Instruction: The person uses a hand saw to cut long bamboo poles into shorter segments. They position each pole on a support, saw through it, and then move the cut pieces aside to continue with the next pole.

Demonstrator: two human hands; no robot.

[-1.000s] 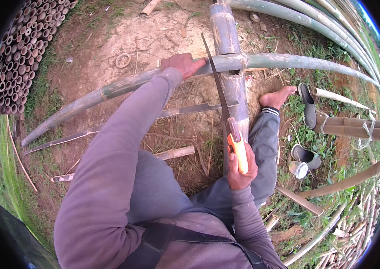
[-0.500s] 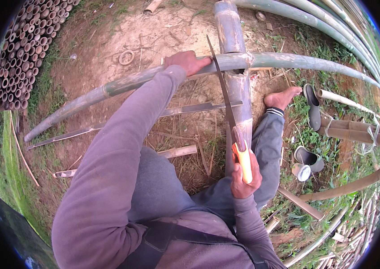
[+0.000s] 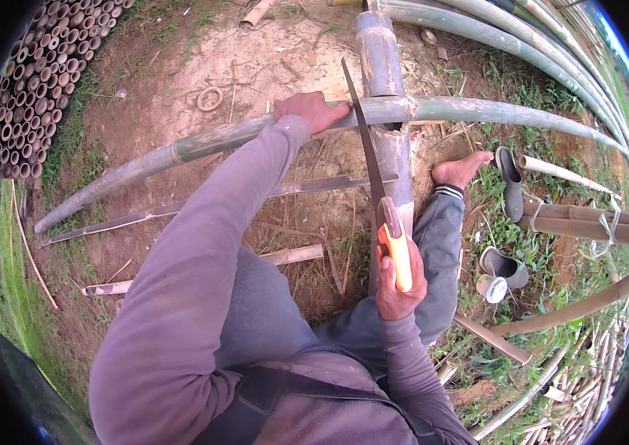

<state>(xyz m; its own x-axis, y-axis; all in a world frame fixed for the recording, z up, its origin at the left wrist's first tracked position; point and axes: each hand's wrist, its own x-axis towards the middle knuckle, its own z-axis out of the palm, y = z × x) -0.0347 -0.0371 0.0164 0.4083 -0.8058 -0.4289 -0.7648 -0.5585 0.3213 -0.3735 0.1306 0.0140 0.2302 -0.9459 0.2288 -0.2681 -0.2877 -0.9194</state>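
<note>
A long green bamboo pole [image 3: 485,111] lies crosswise in front of me. It rests over a thick upright-running bamboo post [image 3: 380,55] that has a dark notch beneath the crossing. My left hand [image 3: 311,111] is wrapped over the pole, just left of the saw blade. In my right hand [image 3: 402,285] is a hand saw [image 3: 371,144] with an orange handle, its toothed blade slanting away from me across the pole, left of the post. The blade's tip sticks out past the pole's far side. Whether the teeth have cut into the pole cannot be made out.
Stacked cut bamboo rings [image 3: 36,96] fill the far left. A split bamboo strip [image 3: 307,185] lies nearer than the pole. To the right are grey clogs [image 3: 509,185], a white-lidded cup [image 3: 492,288], tied bamboo [image 3: 581,222] and long poles [image 3: 470,37]. My bare foot [image 3: 463,169] rests beside the post.
The saw has slid a little away from me across the pole, my right hand going with it. My left hand keeps its hold. The whole view has shifted slightly.
</note>
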